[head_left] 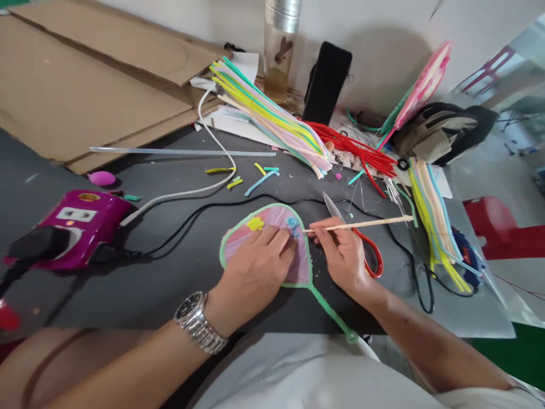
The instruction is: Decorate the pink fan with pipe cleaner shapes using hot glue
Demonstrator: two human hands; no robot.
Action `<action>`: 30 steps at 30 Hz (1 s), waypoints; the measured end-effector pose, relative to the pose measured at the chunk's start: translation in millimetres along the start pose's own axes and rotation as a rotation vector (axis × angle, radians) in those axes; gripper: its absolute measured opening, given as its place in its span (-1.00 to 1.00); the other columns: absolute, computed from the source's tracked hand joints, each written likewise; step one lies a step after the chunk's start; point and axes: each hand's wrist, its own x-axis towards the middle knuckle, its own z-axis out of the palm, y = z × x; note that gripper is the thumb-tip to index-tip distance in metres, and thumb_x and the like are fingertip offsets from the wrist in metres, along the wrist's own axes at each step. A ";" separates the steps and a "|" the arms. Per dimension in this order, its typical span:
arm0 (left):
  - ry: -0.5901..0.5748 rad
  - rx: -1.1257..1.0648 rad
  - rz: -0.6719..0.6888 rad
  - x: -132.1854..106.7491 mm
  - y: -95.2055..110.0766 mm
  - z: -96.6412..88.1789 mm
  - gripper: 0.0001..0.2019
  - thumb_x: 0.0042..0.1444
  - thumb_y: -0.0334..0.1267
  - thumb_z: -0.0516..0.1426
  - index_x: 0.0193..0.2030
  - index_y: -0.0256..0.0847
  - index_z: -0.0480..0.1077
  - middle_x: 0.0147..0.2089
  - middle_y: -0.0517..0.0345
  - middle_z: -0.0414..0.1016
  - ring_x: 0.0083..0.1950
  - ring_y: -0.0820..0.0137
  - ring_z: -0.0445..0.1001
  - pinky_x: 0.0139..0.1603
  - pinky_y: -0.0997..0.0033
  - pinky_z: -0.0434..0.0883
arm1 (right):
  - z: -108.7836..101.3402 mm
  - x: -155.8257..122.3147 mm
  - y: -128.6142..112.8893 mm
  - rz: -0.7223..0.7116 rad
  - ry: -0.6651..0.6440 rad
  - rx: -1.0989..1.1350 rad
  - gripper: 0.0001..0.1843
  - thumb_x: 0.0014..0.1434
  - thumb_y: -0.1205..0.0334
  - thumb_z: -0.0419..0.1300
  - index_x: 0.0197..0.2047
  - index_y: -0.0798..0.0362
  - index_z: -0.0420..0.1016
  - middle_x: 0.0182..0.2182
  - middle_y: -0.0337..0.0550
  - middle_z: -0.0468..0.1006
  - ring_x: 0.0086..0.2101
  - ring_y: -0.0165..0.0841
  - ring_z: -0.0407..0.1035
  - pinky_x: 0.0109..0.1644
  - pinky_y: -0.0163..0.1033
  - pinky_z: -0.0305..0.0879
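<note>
A leaf-shaped hand fan [272,214] with a pink and lilac face and a light green fuzzy rim lies on the dark table, its green handle pointing toward me. My left hand [255,274] lies over the fan's face, fingers bent and pressed down on it; the fingertips are partly hidden. A yellow flower [255,223] and a blue flower [292,222] show beside those fingers. My right hand [346,258] pinches a cream pipe cleaner [377,222], one end of which reaches the fan's right edge by the blue flower. Under that hand lie red-handled scissors [378,258], partly covered.
A purple power box [80,238] with plugs stands left, its black cord [204,207] running behind the fan. Pipe cleaner bundles [272,122] lie at the back and right. Behind are cardboard [97,85], a phone [327,82], a bottle [279,62] and a pink fan [423,85].
</note>
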 end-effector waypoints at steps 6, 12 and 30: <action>0.060 0.005 0.016 -0.2 0.5 1.2 -0.81 0.28 -0.47 0.09 -0.06 -0.38 0.51 -0.09 -0.14 0.52 -0.12 0.09 0.45 -0.19 0.10 0.51 | -1.0 4.6 -9.8 -0.094 -0.092 -0.066 -0.81 0.43 0.27 0.10 -0.17 0.01 0.54 -0.25 -0.15 0.66 -0.23 -0.33 0.58 -0.11 -0.25 0.45; 0.067 0.004 0.021 -1.5 0.1 0.9 -0.81 0.28 -0.46 0.10 -0.05 -0.39 0.52 -0.08 -0.15 0.53 -0.09 0.10 0.47 -0.15 0.10 0.54 | 0.6 5.5 -6.6 -0.184 -0.092 -0.112 -0.81 0.41 0.33 0.12 -0.16 0.04 0.57 -0.24 -0.11 0.67 -0.21 -0.32 0.57 -0.08 -0.24 0.45; 0.112 -0.043 0.016 -7.6 -1.8 6.7 -0.77 0.35 -0.45 0.05 0.01 -0.39 0.52 -0.03 -0.13 0.54 -0.05 0.16 0.49 -0.07 0.10 0.55 | 7.8 12.9 -6.2 -0.015 -0.077 -0.022 -0.77 0.44 0.19 0.09 -0.27 0.02 0.44 -0.40 -0.20 0.57 -0.39 -0.39 0.48 -0.25 -0.28 0.37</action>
